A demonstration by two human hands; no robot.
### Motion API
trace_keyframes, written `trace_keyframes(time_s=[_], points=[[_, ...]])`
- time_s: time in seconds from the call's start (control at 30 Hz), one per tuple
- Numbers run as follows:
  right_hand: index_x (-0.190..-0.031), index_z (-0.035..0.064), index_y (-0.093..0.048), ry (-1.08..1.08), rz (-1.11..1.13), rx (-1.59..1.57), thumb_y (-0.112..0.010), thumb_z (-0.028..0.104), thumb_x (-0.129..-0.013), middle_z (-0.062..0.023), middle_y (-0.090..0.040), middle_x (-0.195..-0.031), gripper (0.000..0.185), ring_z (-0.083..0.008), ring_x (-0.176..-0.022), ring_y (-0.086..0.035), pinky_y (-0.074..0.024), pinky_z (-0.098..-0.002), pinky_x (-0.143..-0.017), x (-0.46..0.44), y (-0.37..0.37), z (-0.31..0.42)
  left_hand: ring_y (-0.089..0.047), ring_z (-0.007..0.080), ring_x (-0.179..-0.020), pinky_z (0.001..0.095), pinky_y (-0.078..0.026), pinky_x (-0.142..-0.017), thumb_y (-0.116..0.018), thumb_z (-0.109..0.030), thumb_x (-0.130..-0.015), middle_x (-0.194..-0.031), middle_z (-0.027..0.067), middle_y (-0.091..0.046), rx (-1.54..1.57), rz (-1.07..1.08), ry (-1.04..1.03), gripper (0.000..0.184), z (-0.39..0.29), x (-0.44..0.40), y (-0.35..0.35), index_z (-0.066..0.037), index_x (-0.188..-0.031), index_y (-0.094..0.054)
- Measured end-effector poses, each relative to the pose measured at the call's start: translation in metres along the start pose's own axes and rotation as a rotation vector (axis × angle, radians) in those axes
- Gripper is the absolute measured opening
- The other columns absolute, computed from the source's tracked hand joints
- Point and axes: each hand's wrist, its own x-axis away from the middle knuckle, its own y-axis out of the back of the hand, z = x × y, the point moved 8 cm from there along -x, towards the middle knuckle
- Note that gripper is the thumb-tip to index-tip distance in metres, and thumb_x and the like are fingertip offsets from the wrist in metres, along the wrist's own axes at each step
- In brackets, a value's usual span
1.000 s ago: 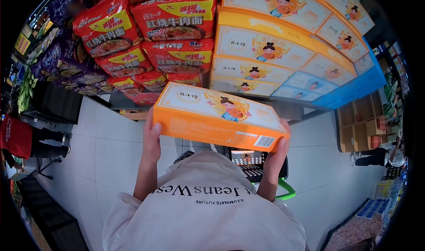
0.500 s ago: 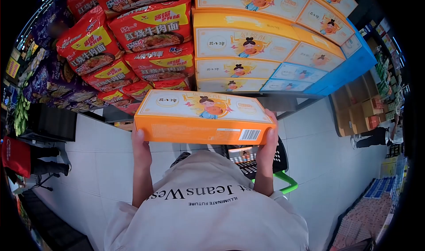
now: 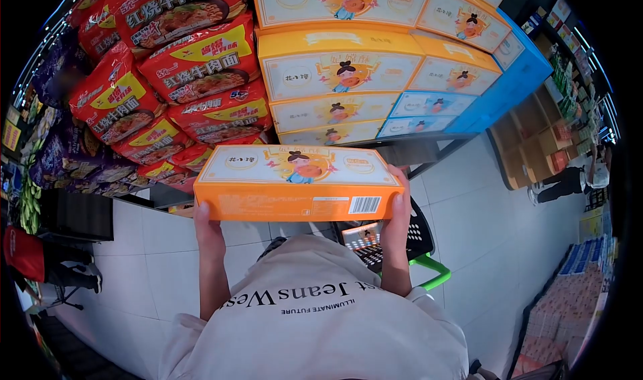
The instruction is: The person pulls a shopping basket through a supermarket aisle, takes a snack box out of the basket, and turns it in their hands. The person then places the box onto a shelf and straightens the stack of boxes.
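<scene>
Holding orange box (image 3: 268, 206) in front of pale shirt (image 3: 321, 343), with barcode (image 3: 365, 204) on the near side. Clamped at its ends by left hand (image 3: 209, 229) and right hand (image 3: 397, 222). Positioned near black cart (image 3: 420, 236) with green handle (image 3: 439, 268), before stacked boxes (image 3: 341, 75) and, left of these, red noodle packs (image 3: 201, 65).

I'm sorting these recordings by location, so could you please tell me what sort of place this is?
Probably a supermarket: stacked red noodle packs, piled orange-and-white boxes, and what looks like a shopping cart.
</scene>
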Motion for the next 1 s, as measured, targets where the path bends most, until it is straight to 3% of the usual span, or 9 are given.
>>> trace_keyframes(time_s=[0.13,0.23,0.33,0.87,1.0], points=[[-0.124,0.0035,-0.044,0.027,-0.030,-0.055,-0.038,0.035,-0.091,-0.0121,-0.041,-0.114,0.046,-0.0222,-0.112,-0.040,-0.0276,-0.0331,-0.098,0.000,0.004,0.005,-0.047,0.0197,-0.118,0.0351,-0.034,-0.099,-0.040,-0.041,-0.091,-0.126,0.0103,-0.049,0.009,0.026,0.006,0.054,0.001,-0.001,-0.008,-0.001,-0.128,-0.040],[-0.123,0.0032,-0.044,0.028,-0.040,-0.032,-0.039,0.036,-0.091,-0.0122,-0.041,-0.114,0.046,-0.0221,-0.110,-0.040,-0.0278,-0.0328,-0.097,-0.001,0.008,0.005,-0.046,0.0195,-0.118,0.0347,-0.034,-0.098,-0.040,-0.041,-0.091,-0.126,0.0103,-0.049,0.008,-0.012,0.027,0.054,0.005,-0.001,-0.008,-0.001,-0.127,-0.040],[-0.127,0.0007,-0.039,0.001,-0.012,0.003,-0.039,0.046,-0.090,-0.0134,-0.044,-0.125,0.059,-0.0207,-0.117,-0.043,-0.0308,-0.0341,-0.099,-0.002,0.012,-0.002,-0.046,0.0193,-0.118,0.0343,-0.034,-0.098,-0.041,-0.042,-0.091,-0.126,0.0102,-0.049,0.011,-0.013,0.020,0.054,0.005,-0.002,-0.010,-0.001,-0.127,-0.040],[-0.126,-0.0013,-0.039,-0.020,0.038,0.001,-0.039,0.047,-0.090,-0.0130,-0.046,-0.122,0.060,-0.0197,-0.115,-0.044,-0.0328,-0.0333,-0.098,-0.001,0.007,-0.011,-0.044,0.0194,-0.119,0.0347,-0.032,-0.100,-0.034,-0.042,-0.093,-0.127,0.0096,-0.048,-0.037,-0.053,0.068,0.055,0.014,0.014,0.001,-0.002,-0.130,-0.038],[-0.126,-0.0016,-0.039,-0.024,0.041,0.013,-0.039,0.047,-0.090,-0.0129,-0.046,-0.122,0.061,-0.0196,-0.115,-0.044,-0.0329,-0.0333,-0.098,0.002,0.007,-0.013,-0.048,0.0156,-0.113,0.0307,-0.033,-0.096,-0.040,-0.042,-0.090,-0.121,0.0072,-0.052,0.005,-0.101,0.092,0.053,0.016,0.016,0.002,-0.002,-0.126,-0.042]])
